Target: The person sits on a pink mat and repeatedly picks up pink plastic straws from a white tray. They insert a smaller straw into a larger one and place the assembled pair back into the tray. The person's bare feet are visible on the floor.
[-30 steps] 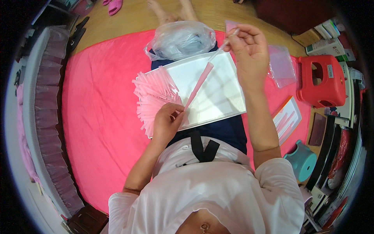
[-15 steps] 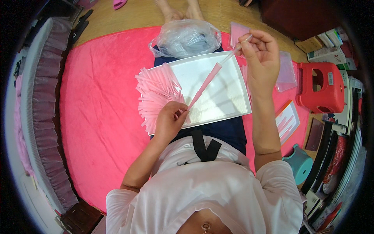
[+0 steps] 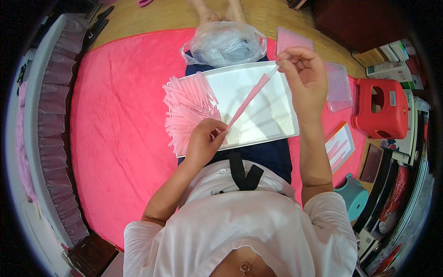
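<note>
A slim pink tapered tube (image 3: 249, 99) slants over the white shallow tray (image 3: 272, 121) on my lap. Its narrow lower end is pinched between the thumb and fingers of my left hand (image 3: 204, 141). From the wider upper end sticks a thin, pale, see-through rod (image 3: 274, 70), and my right hand (image 3: 303, 76) grips its far end with the fingertips. Beside my left hand, a heap of similar pink tubes (image 3: 187, 99) fills the tray's left side and hangs over its edge. Whatever part of the rod lies inside the tube is hidden.
A clear plastic bag (image 3: 226, 44) lies over my shins beyond the tray. On the right are flat clear packets (image 3: 338, 85), a red stool (image 3: 380, 108), an orange-edged card with pink strips (image 3: 340, 147) and a teal stool (image 3: 354, 197). A pink mat (image 3: 120, 124) spreads beneath me.
My right hand has come down and to the left, toward the tube. Less of the pale rod shows above the tube's wide end. The left hand keeps its pinch.
</note>
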### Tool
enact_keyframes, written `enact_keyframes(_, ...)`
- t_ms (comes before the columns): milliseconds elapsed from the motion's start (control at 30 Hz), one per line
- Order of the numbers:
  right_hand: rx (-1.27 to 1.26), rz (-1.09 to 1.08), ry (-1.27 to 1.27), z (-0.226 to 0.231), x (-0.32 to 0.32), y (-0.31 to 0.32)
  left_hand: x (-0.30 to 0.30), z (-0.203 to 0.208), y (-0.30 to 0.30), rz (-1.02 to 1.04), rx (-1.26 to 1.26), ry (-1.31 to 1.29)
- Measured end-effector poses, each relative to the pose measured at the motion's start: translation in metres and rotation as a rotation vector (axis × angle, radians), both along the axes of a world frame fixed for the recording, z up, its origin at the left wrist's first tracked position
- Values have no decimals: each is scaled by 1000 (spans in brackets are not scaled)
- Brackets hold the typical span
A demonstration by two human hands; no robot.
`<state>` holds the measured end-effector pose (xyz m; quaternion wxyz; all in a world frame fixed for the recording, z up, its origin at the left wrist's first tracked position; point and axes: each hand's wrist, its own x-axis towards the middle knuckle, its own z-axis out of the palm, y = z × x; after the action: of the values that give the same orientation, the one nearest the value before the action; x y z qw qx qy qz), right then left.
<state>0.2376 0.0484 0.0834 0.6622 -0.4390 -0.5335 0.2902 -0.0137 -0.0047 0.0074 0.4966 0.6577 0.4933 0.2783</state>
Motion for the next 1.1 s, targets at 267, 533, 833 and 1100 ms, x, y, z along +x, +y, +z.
enact_keyframes(267,-127,44,-80,-23,-1,-13,1,-2,-1,-13,-82,-57)
enact_keyframes(533,-627,446,-20,-70,-35,-53,16,-13,0,13,-267,-274)
enact_keyframes(833,-553,332,116,-75,-47,-64,30,-10,0,31,-266,-384)
enact_keyframes(1100,-398,-148,-41,-55,52,-49,25,-10,-3,-8,-248,-313)
